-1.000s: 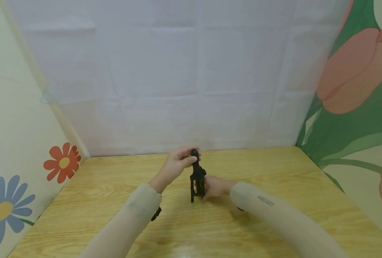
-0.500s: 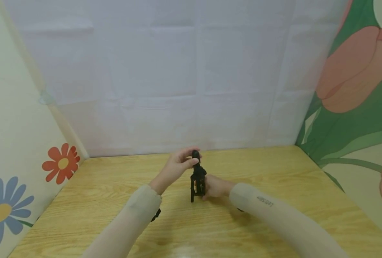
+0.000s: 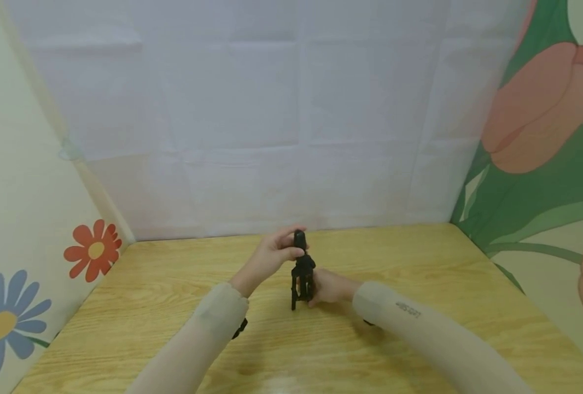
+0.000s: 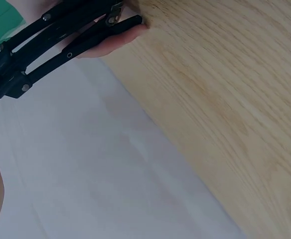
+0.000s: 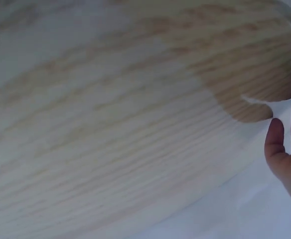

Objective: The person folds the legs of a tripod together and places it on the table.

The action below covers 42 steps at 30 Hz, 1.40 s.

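A small black tripod [image 3: 302, 271] stands upright near the middle of the table in the head view, its slim legs pointing down. My left hand [image 3: 272, 253] grips its upper part, thumb on the near side and fingers behind. Low on the right, my right hand [image 3: 328, 286] holds the legs, and some of its fingers are hidden behind them. The left wrist view shows the hinged tripod legs [image 4: 51, 67] close up, lying close together, with fingers behind them. In the right wrist view, only the thumb and a finger of the right hand [image 5: 290, 154] appear at the edge.
The wood-grain table [image 3: 183, 317] extends around both forearms. Behind it hangs a creased white cloth [image 3: 232, 120]. A flower-painted panel [image 3: 21, 219] borders the left side, and a tulip-printed one [image 3: 542, 208] the right.
My left thumb has slid slightly down the tripod's upper part, so more of its top shows. The right hand has stayed at the legs, nearly still.
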{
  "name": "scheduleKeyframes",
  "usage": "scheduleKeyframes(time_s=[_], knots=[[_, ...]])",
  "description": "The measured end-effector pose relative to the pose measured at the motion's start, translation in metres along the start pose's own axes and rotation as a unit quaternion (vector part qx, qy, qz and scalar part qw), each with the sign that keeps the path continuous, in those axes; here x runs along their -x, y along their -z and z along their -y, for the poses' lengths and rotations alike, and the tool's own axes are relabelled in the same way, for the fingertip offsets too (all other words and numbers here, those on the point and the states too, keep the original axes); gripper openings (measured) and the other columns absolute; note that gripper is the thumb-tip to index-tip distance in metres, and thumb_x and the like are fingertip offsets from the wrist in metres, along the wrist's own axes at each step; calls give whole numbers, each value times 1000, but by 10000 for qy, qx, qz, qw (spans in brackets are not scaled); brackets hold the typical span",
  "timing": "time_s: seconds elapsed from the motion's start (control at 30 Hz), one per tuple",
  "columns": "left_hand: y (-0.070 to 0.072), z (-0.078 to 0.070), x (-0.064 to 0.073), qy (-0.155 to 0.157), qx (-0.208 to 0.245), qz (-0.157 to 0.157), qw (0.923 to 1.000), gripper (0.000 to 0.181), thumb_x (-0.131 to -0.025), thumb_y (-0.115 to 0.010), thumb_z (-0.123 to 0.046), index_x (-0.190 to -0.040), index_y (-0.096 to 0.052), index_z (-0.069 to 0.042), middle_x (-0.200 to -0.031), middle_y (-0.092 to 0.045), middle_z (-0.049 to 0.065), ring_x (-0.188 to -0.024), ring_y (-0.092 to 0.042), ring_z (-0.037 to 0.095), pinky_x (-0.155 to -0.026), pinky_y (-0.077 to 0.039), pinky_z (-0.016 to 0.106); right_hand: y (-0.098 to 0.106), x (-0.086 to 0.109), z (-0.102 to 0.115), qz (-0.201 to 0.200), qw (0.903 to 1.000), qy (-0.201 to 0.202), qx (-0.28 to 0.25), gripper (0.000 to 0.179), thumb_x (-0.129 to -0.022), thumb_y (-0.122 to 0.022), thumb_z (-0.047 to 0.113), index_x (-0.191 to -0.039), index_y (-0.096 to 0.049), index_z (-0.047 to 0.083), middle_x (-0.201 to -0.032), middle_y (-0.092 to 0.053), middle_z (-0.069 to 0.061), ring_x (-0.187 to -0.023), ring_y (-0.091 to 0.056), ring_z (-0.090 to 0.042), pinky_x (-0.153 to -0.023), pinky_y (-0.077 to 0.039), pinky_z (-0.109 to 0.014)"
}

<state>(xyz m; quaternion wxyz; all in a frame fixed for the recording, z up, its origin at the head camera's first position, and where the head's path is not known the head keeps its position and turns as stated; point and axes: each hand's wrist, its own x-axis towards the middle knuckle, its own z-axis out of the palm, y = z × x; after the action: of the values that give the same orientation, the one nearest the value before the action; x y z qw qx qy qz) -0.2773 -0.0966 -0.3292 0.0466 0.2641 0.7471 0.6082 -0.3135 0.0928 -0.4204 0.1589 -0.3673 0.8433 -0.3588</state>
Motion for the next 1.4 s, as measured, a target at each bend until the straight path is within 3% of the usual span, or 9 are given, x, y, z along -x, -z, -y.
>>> scheduleKeyframes(time_s=[0.13,0.3,0.53,0.8,1.0,1.13,1.27,1.33,1.4], knots=[[1,3,0,7,-3,-283,9996,49,-95,-59,2,-142,-49,-5,-112,-66,24,-102,-66,31,-86,-54,40,3,0,-2,342,9993,116,-52,51,-81,-76,-3,-127,-53,-10,-125,-60,-22,-116,-58,-33,-99,-46,-41],[3,4,2,9,-19,-364,9993,49,-94,-60,2,-141,-50,-6,-111,-67,24,-99,-66,30,-87,-53,44,5,-2,-5,607,9977,262,-138,52,-79,-76,-6,-126,-52,-8,-125,-61,-19,-119,-56,-32,-103,-42,-39],[-2,4,2,-322,-57,-144,9994,47,-92,-62,5,-137,-52,2,-108,-67,26,-100,-66,32,-85,-55,40,3,-1,-3,-185,9984,178,509,66,-67,-86,-2,-125,-54,-1,-112,-68,-12,-107,-62,-28,-97,-47,-41],[-1,4,2,-312,-20,-107,9995,46,-91,-61,7,-136,-52,3,-108,-67,26,-102,-66,33,-86,-54,40,1,-4,-4,-373,9876,229,1510,45,-67,-89,13,-108,-69,11,-102,-72,1,-100,-62,-16,-93,-36,-42],[0,4,3,-256,47,-221,9994,45,-91,-61,6,-136,-52,3,-108,-67,26,-101,-66,33,-86,-54,41,0,-6,-2,-102,9952,133,961,50,-71,-85,2,-116,-61,3,-114,-68,-9,-114,-59,-28,-103,-41,-46],[0,5,3,-210,20,-383,9990,44,-92,-61,6,-135,-54,2,-107,-67,25,-97,-67,30,-84,-55,41,3,-1,2,221,9985,28,494,52,-75,-81,-2,-122,-58,-1,-126,-61,-15,-125,-51,-33,-108,-34,-49],[-2,7,3,-270,6,-553,9981,45,-91,-62,6,-135,-54,1,-108,-67,25,-95,-68,30,-83,-56,39,1,6,7,311,9973,-183,-637,89,-77,-81,-1,-149,-27,-2,-145,-42,-21,-134,-39,-34,-112,-27,-48],[-4,8,3,-386,-57,-608,9974,46,-90,-63,6,-135,-54,2,-108,-67,26,-95,-68,31,-82,-56,38,-2,8,10,236,9929,-323,-1120,106,-78,-82,3,-154,-9,0,-151,-30,-23,-137,-34,-33,-113,-24,-47],[-7,8,2,-521,-163,-686,9962,47,-89,-65,6,-134,-54,3,-108,-67,26,-96,-68,32,-81,-56,38,-8,10,14,39,9903,-412,-1326,110,-78,-83,7,-155,-5,2,-153,-27,-23,-137,-33,-33,-113,-25,-48]])
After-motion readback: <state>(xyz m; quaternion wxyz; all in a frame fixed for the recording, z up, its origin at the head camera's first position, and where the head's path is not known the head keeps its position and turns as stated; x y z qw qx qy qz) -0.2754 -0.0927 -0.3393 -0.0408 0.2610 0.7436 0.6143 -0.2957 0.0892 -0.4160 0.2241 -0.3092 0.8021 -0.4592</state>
